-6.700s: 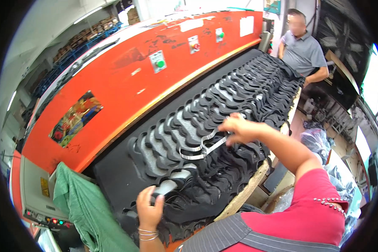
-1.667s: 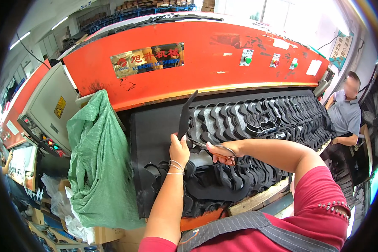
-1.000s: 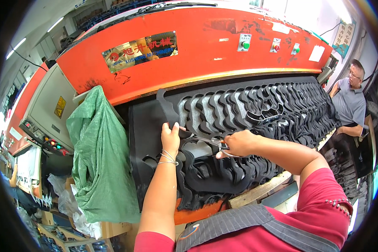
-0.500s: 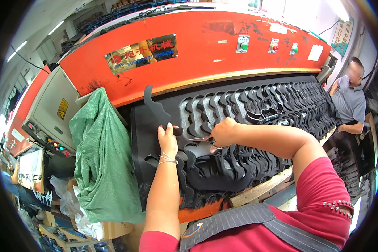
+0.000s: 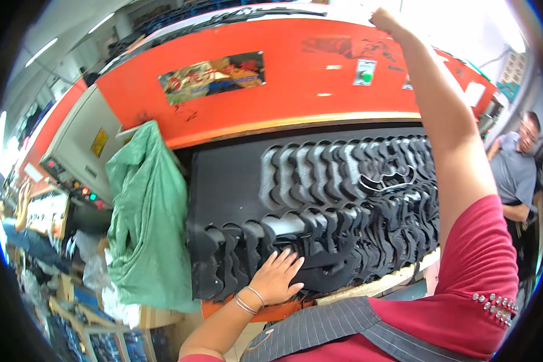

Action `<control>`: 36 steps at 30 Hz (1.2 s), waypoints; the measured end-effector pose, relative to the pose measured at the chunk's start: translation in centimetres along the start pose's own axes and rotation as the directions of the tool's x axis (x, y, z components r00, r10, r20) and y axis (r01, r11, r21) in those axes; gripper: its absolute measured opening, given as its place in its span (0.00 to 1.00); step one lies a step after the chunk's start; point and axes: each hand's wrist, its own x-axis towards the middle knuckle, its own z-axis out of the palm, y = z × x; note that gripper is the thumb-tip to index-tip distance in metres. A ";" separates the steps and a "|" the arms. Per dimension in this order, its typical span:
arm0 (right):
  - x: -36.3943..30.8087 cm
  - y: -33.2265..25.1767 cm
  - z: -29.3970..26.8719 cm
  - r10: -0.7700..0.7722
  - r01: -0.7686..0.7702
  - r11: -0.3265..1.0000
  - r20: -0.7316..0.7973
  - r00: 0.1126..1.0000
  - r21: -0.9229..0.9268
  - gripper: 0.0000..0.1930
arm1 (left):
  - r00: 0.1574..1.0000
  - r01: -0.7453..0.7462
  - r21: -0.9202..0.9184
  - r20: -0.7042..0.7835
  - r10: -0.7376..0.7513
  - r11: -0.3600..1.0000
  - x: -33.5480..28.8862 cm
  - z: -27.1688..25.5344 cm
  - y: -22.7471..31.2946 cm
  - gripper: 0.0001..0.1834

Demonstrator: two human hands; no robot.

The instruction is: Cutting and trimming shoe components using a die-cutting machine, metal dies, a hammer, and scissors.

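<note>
My left hand rests on the near edge of the black material, its fingers spread over wavy black strips. Up at the top edge of the red machine, my right hand is raised with curled fingers. Glare hides whatever it may hold. Between the hands lies a thick black sheet, with rows of wavy cut-outs across its middle and right. On the cut rows sits a curved metal cutting die, shaped like a thin silver outline.
A long red machine spans the back, with a green push button on its face. A green cloth hangs at the left, beside a grey control box. Another person stands at the far right.
My right hand has risen from the sheet to the machine's top. My left hand has come down toward me and opened; the wavy black piece it held is gone from it.
</note>
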 end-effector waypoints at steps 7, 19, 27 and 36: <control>3.2 -0.2 3.4 -0.060 0.264 0.877 -0.453 0.890 0.402 0.07 | 0.866 0.456 0.250 -0.345 -0.361 0.854 -0.1 -7.0 -6.5 0.16; -42.3 6.7 3.3 0.162 0.185 0.924 0.783 0.600 -0.333 0.47 | 0.779 0.608 0.220 -0.354 -0.518 0.763 -4.1 -5.8 -14.7 0.19; -47.2 12.4 6.5 -0.053 0.328 0.793 0.479 0.876 -0.513 0.28 | 0.915 0.401 0.255 -0.162 -0.370 0.880 1.4 -5.4 -13.6 0.19; -40.0 11.4 6.2 0.024 0.491 0.677 0.683 0.730 -0.548 0.11 | 0.955 0.285 0.451 -0.062 -0.289 0.846 3.9 -4.7 -13.9 0.18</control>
